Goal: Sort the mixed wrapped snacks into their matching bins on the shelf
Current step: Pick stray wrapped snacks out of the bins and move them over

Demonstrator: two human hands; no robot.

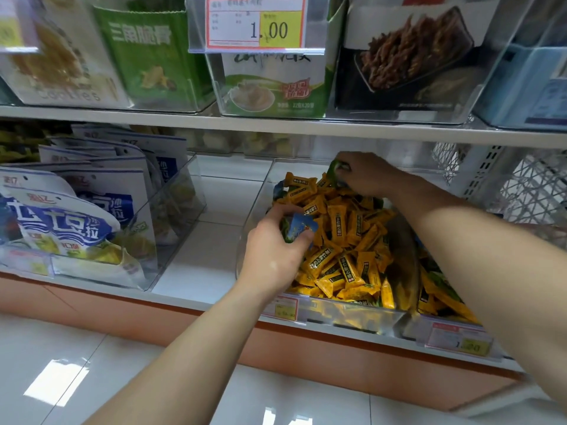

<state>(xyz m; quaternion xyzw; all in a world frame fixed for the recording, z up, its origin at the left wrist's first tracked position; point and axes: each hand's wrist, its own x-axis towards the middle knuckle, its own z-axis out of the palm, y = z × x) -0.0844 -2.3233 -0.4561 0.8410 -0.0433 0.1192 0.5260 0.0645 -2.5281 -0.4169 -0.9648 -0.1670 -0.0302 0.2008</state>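
A clear plastic bin (256,222) on the lower shelf is heaped with several orange wrapped snacks (340,240). My left hand (273,253) is over the bin's left side, closed on a blue wrapped snack (302,226) together with something green. At the back of the bin, my right hand (366,173) pinches a green wrapped snack (336,168) just above the pile. A few green and blue wrappers peek out among the orange ones at the bin's edges.
To the left stands another clear bin (171,210) with blue-and-white snack bags (70,228); a bare white shelf strip (211,228) lies between. The upper shelf holds boxed goods and a price tag (256,23). A white wire rack (527,185) stands at the right, glossy floor tiles below.
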